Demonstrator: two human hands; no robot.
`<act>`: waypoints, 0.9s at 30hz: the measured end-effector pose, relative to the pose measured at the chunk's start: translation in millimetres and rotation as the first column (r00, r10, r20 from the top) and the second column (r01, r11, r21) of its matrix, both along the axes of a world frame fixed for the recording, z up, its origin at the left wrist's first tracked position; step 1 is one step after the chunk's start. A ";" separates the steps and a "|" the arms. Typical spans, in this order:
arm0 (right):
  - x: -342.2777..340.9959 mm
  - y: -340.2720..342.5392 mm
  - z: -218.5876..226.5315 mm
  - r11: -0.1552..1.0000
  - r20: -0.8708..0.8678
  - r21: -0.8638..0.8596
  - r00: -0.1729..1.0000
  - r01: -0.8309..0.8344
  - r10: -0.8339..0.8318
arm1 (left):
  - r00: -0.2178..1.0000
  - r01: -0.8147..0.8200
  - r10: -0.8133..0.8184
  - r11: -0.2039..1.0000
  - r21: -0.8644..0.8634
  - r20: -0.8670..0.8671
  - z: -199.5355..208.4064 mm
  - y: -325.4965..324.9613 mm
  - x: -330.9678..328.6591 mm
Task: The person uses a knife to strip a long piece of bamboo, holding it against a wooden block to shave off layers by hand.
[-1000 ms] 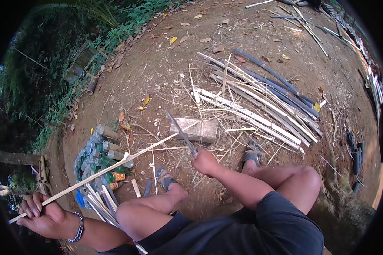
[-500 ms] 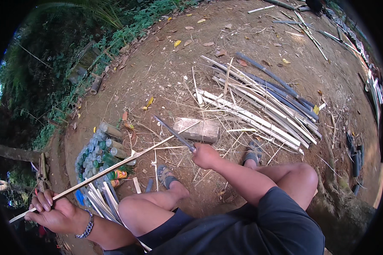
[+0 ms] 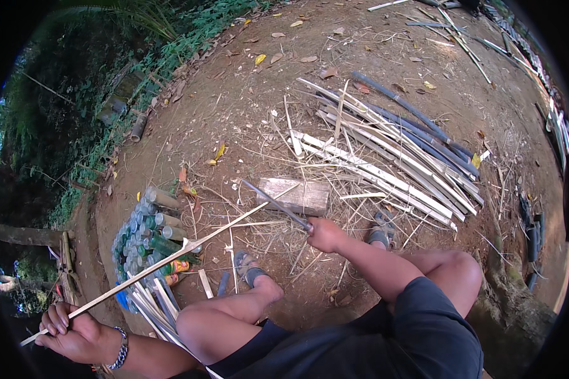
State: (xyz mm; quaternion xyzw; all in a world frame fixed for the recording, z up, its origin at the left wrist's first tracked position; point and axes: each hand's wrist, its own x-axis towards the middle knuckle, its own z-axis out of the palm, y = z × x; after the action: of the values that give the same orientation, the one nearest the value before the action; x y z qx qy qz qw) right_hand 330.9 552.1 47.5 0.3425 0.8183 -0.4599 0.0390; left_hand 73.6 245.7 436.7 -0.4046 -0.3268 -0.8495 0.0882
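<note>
My left hand (image 3: 76, 331), with a chain bracelet at the wrist, is closed around the near end of a long pale bamboo strip (image 3: 152, 268). The strip slants up to the right, and its far end lies over a short wooden block (image 3: 306, 199) on the ground. A curl or nub stands out partway along it. In my right hand (image 3: 325, 235) is the handle of a long knife (image 3: 277, 205), its narrow grey blade pointing up to the left. Blade and strip cross near the block's left end; whether they touch I cannot tell.
Split bamboo strips (image 3: 385, 170) and dark poles (image 3: 398, 101) lie in a pile beyond my right foot. Several bottles (image 3: 142, 237) are heaped at the left, beside more cut strips (image 3: 155, 303). Shavings and leaves litter the dirt; a tree root (image 3: 509, 284) is at the right.
My right hand and the knife have moved to the right and slightly nearer to me. My left hand has dropped a little, still gripping the bamboo strip.
</note>
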 end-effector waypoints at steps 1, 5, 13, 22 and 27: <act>2.3 -1.4 -4.8 1.000 -0.002 -0.007 1.000 0.023 -0.023 | 1.000 0.000 0.000 1.000 0.004 0.002 0.3 3.1 -1.7; 16.9 28.7 -97.4 0.933 0.148 -0.093 0.931 0.348 -0.333 | 0.999 -0.003 0.008 0.996 -0.092 0.053 9.0 5.5 -4.9; 5.6 32.1 -76.6 0.961 0.132 -0.098 0.960 0.260 -0.246 | 0.996 -0.049 0.058 0.989 -0.136 0.062 5.9 6.5 -4.5; -37.4 -92.7 144.9 0.993 -0.348 -0.075 0.936 -0.086 0.055 | 0.999 -0.006 0.003 0.999 -0.049 -0.055 -11.6 2.0 16.3; -35.6 -88.7 123.2 0.993 -0.171 -0.117 0.985 -0.006 -0.014 | 0.990 -0.141 0.141 0.990 -0.011 0.014 -18.4 -2.7 25.9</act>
State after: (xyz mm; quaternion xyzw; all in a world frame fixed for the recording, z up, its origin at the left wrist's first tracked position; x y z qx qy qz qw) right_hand 295.3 463.4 170.8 0.3005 0.7895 -0.5349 -0.0128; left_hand 99.5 243.0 418.4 -0.3748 -0.3594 -0.8425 0.1437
